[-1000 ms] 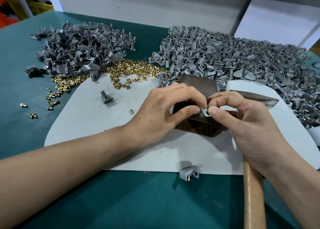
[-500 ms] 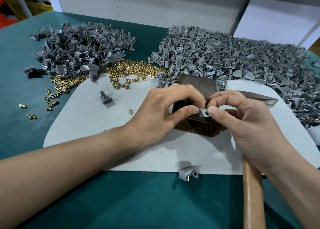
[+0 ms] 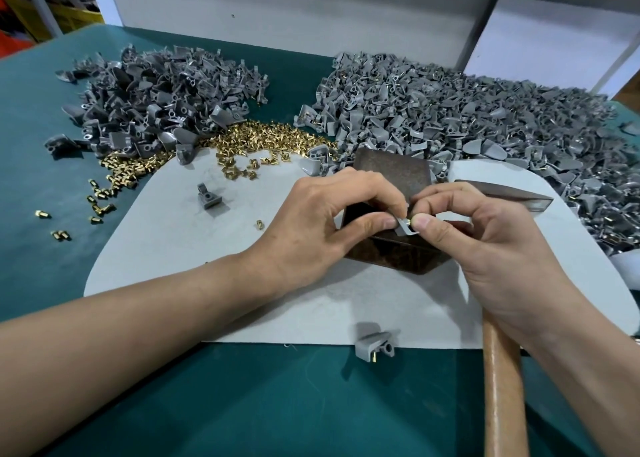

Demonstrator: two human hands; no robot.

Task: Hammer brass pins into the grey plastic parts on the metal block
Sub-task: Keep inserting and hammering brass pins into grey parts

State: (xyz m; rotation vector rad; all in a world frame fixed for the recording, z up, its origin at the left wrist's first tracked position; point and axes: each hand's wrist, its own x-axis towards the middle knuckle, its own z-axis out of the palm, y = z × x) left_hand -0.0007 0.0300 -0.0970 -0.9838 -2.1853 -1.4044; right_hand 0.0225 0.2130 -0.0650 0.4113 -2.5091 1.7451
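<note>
A dark rusty metal block (image 3: 391, 176) stands on a grey mat (image 3: 214, 249) in the middle of the table. Over its near edge my left hand (image 3: 318, 228) pinches a small grey plastic part (image 3: 404, 227) between thumb and forefinger. My right hand (image 3: 485, 242) pinches a brass pin (image 3: 409, 220) at that part's top and also holds a hammer: its wooden handle (image 3: 502, 387) runs under the palm and its steel head (image 3: 512, 197) shows beyond the fingers.
Two heaps of grey parts lie behind, one far left (image 3: 156, 100) and a larger one right (image 3: 467, 117). Loose brass pins (image 3: 263, 141) spread between them. Single grey parts lie on the mat (image 3: 207, 197) and at its near edge (image 3: 375, 346).
Both hands stay over the block's near edge. The fingertips have shifted slightly, with the pin and part kept between them.
</note>
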